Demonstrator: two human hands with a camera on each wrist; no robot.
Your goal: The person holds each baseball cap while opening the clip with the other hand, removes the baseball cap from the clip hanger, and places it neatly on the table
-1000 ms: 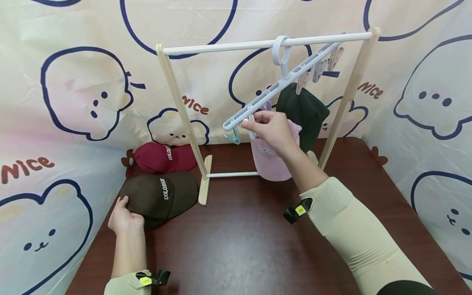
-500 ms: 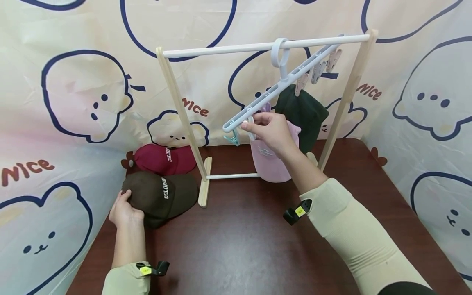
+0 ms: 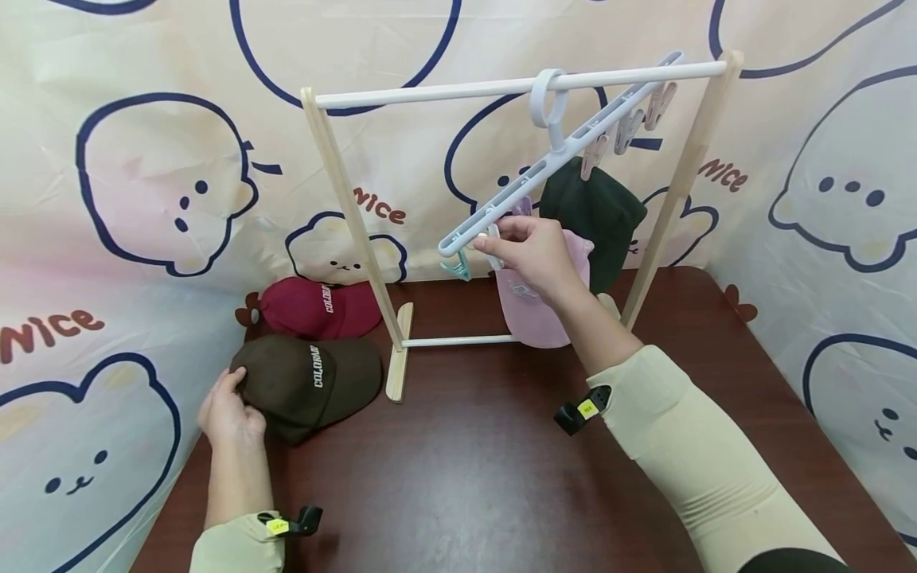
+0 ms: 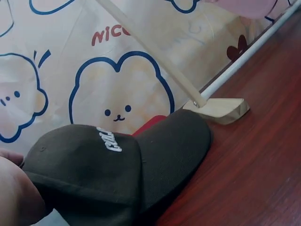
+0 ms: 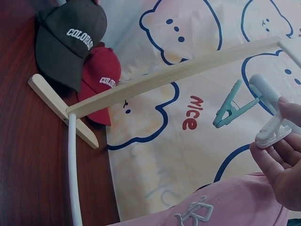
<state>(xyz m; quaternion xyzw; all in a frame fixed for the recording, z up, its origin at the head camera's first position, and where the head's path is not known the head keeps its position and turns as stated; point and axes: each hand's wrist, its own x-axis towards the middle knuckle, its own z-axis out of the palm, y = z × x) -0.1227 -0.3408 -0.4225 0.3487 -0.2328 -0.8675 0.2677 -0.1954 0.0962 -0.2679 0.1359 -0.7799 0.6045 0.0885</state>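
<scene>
On the dark wooden table [image 3: 458, 477], a small wooden rack [image 3: 344, 199] carries a white clip hanger [image 3: 544, 163] hooked over its top bar. A dark green cap [image 3: 595, 211] and a pink cap [image 3: 533, 314] already hang from it. The right hand [image 3: 533, 255] is raised to the low end of the hanger, its thumb and fingertips pinching a white clip [image 5: 273, 133]; whether the clip's mouth is squeezed apart is hard to tell from either view. A teal clip [image 5: 229, 110] dangles just beside it, free. The left hand [image 3: 228, 414] rests at the table's left edge, its fingers curled over the back rim of the brown cap [image 3: 311, 382], which lies flat on the table with its peak toward the rack's foot. A red cap [image 3: 318, 306] lies just behind it, against the printed backdrop [image 3: 143, 183].

The step in hand looks like readying a peg for another cap: two are hung, two are left on the table. The next move would call for the left hand to lift the brown cap up to the hanger and offer its rim to the white clip, while the right hand presses that clip apart and lets it close on the fabric. The hanger tilts steeply, so it may swing under added weight.
</scene>
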